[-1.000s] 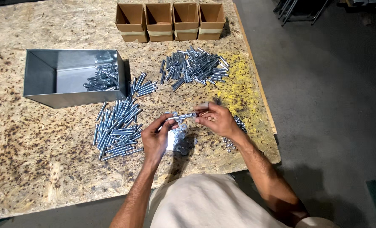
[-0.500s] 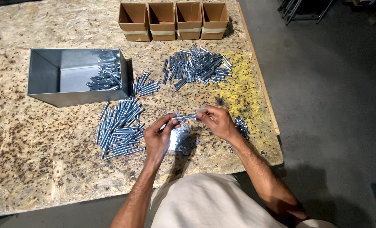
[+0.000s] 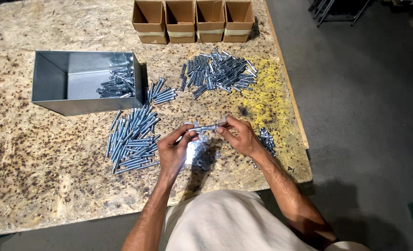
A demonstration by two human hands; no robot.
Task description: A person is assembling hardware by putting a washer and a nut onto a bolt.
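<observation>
Chipboard table (image 3: 39, 176), bolt (image 3: 205, 128) pinched between both hands, left hand (image 3: 176, 151), right hand (image 3: 239, 135)

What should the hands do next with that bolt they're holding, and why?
Probably finish seating the part on the bolt, then drop it in the metal bin. The left hand and right hand pinch its two ends above the washers, and similar pieces already lie in the bin.

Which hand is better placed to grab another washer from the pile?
Left, probably: the left hand sits right beside the washers, while the right hand pinches the bolt farther away.
</observation>
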